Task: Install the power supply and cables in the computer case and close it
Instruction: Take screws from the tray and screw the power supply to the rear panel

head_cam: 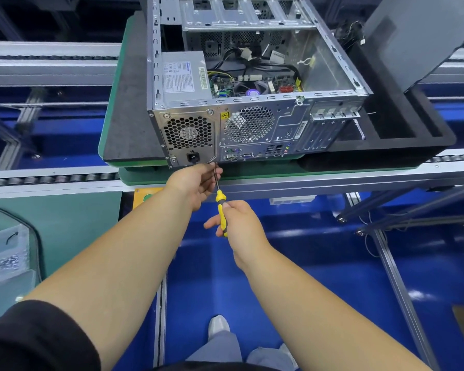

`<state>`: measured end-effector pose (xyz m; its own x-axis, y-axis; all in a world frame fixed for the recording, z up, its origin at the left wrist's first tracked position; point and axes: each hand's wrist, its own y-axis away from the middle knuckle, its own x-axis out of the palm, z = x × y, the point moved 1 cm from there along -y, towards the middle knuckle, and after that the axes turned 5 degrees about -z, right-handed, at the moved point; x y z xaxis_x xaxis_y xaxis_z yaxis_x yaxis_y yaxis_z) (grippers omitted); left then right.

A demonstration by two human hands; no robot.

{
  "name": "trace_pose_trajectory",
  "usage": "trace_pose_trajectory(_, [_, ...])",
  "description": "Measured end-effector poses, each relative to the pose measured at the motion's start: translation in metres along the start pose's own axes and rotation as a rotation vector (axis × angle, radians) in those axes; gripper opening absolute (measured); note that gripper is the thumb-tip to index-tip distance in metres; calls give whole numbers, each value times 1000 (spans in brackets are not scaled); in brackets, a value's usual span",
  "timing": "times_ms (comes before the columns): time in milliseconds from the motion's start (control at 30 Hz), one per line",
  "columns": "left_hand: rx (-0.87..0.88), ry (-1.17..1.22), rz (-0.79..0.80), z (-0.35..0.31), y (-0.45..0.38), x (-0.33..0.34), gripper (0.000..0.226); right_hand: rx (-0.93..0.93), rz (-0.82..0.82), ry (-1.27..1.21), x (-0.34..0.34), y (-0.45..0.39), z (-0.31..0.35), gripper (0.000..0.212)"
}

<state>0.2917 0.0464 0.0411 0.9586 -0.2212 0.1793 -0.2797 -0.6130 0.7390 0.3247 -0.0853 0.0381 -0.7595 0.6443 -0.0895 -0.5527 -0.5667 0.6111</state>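
At the bench's near edge, the left hand (196,183) pinched the screwdriver (220,202) shaft against the power supply (188,135); the right hand (239,223) gripped its handle.

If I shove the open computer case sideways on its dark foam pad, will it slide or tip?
The computer case lies on its broad side, so tipping seems unlikely. The dark foam pad looks grippy, so it would probably drag, not glide. The power supply and board inside suggest real weight at this end.

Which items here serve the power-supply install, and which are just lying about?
In use: computer case; power supply; screwdriver, right hand on its handle, left hand steadying the shaft.
Idle: grey side panel; clear parts bin.
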Motion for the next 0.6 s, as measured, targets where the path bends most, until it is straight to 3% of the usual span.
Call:
trace_pose_trajectory(133, [1, 4, 14, 1, 2, 0, 10, 57, -34, -141, 1, 0, -2, 27])
trace_pose_trajectory(333, [26, -27, 52, 3, 4, -5, 17, 221, -40, -264, -2, -3, 7, 16])
trace_pose_trajectory(500, [54, -88, 52, 5, 6, -5, 18, 259, -27, -314, -2, -1, 6, 42])
trace_pose_trajectory(600, [43, -97, 36, 3, 5, -4, 14, 280, -22, -359, -3, -2, 5, 40])
